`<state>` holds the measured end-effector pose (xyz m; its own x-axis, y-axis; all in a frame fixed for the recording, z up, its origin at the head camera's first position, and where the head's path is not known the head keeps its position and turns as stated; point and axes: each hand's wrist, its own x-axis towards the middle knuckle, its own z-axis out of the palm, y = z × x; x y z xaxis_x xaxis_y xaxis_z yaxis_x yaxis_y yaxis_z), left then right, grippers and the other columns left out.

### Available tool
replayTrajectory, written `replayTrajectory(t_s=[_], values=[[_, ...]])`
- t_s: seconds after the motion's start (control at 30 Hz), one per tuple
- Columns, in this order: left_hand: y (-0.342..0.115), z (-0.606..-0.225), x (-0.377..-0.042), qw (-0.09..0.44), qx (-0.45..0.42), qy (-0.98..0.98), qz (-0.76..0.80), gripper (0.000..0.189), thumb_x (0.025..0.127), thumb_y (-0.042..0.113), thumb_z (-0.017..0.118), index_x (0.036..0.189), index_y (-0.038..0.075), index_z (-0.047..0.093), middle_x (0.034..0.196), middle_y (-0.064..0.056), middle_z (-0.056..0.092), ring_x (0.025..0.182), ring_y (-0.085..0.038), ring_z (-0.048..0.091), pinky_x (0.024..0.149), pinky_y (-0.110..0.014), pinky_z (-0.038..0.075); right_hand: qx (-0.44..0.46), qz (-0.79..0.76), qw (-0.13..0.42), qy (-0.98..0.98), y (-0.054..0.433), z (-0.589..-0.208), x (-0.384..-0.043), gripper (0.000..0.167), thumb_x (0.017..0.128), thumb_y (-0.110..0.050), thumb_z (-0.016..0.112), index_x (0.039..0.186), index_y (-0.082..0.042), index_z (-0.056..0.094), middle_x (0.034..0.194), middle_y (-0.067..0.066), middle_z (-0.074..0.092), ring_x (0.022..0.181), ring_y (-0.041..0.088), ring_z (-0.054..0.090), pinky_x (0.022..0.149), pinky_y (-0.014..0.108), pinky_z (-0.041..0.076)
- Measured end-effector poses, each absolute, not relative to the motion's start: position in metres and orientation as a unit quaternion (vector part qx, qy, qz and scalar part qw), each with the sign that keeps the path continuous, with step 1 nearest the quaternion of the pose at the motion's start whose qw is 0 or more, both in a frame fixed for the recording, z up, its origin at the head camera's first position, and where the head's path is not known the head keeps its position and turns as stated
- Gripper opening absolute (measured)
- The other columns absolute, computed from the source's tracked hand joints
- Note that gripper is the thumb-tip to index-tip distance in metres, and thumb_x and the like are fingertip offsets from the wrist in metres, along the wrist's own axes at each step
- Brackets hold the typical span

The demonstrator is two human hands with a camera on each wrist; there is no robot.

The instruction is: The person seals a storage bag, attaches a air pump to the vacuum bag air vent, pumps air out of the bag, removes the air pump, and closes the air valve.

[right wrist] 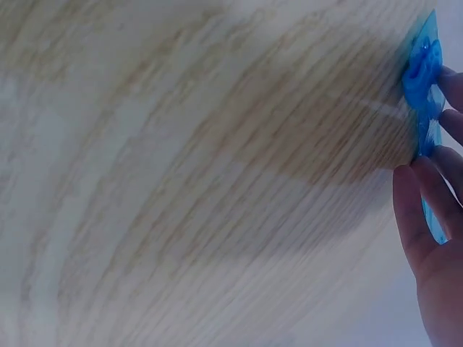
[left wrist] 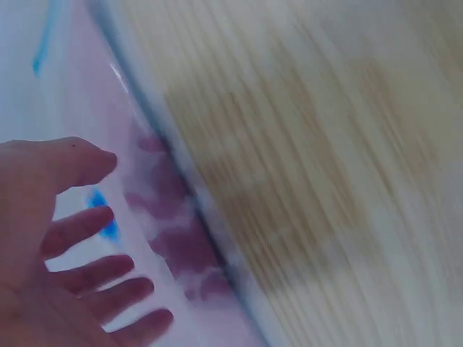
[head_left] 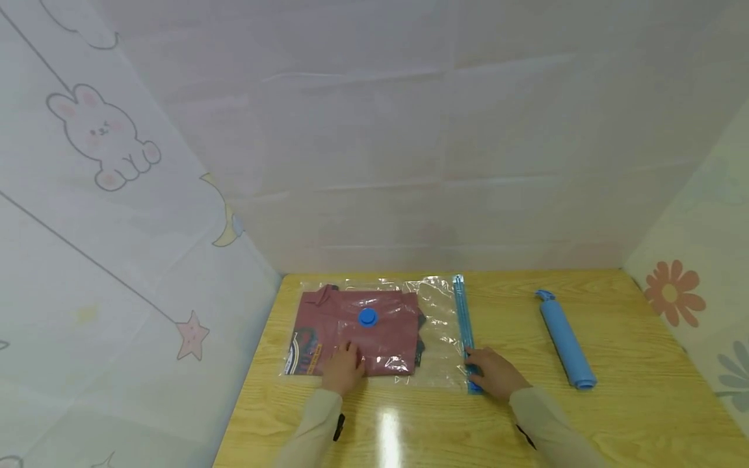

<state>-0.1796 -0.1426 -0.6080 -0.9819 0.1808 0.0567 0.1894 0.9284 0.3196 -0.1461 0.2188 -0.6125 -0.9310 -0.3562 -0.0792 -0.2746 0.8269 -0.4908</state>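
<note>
A clear vacuum storage bag lies flat on the table, with a folded maroon garment inside it. A round blue valve sits on its upper face. My left hand rests over the bag's near edge, above the garment, its fingers loosely spread and holding nothing. At the bag's right end runs a blue zip strip. The fingertips of my right hand touch the near end of this strip, beside a blue slider; the fingers look extended rather than curled around it.
A blue hand pump lies on the right part of the wooden table, apart from the bag. Pale printed sheets stand behind the table and at both sides.
</note>
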Motion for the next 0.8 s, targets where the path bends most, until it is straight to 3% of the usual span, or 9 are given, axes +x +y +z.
replayTrajectory(t_s=[0.2, 0.3, 0.43, 0.57, 0.7, 0.8], values=[[-0.091, -0.601, -0.168, 0.016, -0.153, -0.953, -0.262, 0.023, 0.087, 0.020, 0.069, 0.106, 0.008, 0.064, 0.101, -0.006, 0.059, 0.086, -0.020, 0.061, 0.071, -0.034, 0.054, -0.161, -0.250, 0.043, 0.954, 0.226, -0.616, -0.143, 0.039, 0.085, -0.016, 0.073, 0.121, -0.005, 0.063, 0.135, 0.017, 0.054, 0.123, 0.039, 0.053, 0.099, 0.054, 0.046], [-0.067, -0.601, -0.162, -0.001, -0.190, -0.944, -0.270, 0.019, 0.088, 0.021, 0.068, 0.102, 0.010, 0.064, 0.096, -0.002, 0.058, 0.083, -0.014, 0.058, 0.071, -0.026, 0.052, -0.120, -0.268, 0.041, 0.955, 0.229, -0.615, -0.141, 0.037, 0.088, -0.018, 0.069, 0.122, -0.005, 0.061, 0.121, 0.011, 0.060, 0.110, 0.030, 0.060, 0.090, 0.049, 0.052], [-0.039, -0.605, -0.153, -0.013, -0.236, -0.935, -0.264, 0.021, 0.087, 0.022, 0.069, 0.105, 0.012, 0.064, 0.098, 0.000, 0.058, 0.084, -0.011, 0.057, 0.072, -0.023, 0.052, -0.022, -0.324, 0.117, 0.939, 0.232, -0.610, -0.138, 0.036, 0.094, -0.029, 0.061, 0.116, -0.001, 0.060, 0.102, 0.006, 0.065, 0.091, 0.022, 0.063, 0.077, 0.043, 0.053], [-0.015, -0.608, -0.146, -0.017, -0.268, -0.932, -0.245, 0.025, 0.087, 0.027, 0.069, 0.109, 0.015, 0.064, 0.102, 0.001, 0.060, 0.089, -0.011, 0.059, 0.076, -0.023, 0.052, 0.043, -0.379, 0.191, 0.905, 0.229, -0.602, -0.133, 0.041, 0.093, -0.033, 0.062, 0.107, 0.006, 0.059, 0.097, 0.012, 0.066, 0.083, 0.021, 0.062, 0.071, 0.039, 0.052], [0.004, -0.611, -0.141, -0.025, -0.281, -0.936, -0.209, 0.029, 0.086, 0.033, 0.070, 0.111, 0.019, 0.065, 0.105, 0.005, 0.061, 0.095, -0.009, 0.059, 0.079, -0.021, 0.051, 0.084, -0.468, 0.207, 0.855, 0.221, -0.596, -0.129, 0.043, 0.089, -0.023, 0.067, 0.109, 0.013, 0.058, 0.090, 0.015, 0.066, 0.067, 0.017, 0.062, 0.063, 0.032, 0.053], [0.014, -0.613, -0.139, -0.020, -0.283, -0.942, -0.181, 0.031, 0.084, 0.037, 0.071, 0.111, 0.022, 0.065, 0.105, 0.008, 0.061, 0.096, -0.008, 0.060, 0.079, -0.023, 0.051, 0.102, -0.517, 0.203, 0.825, 0.215, -0.592, -0.127, 0.038, 0.087, -0.017, 0.069, 0.106, 0.015, 0.060, 0.078, 0.009, 0.065, 0.059, 0.013, 0.059, 0.059, 0.028, 0.052]])
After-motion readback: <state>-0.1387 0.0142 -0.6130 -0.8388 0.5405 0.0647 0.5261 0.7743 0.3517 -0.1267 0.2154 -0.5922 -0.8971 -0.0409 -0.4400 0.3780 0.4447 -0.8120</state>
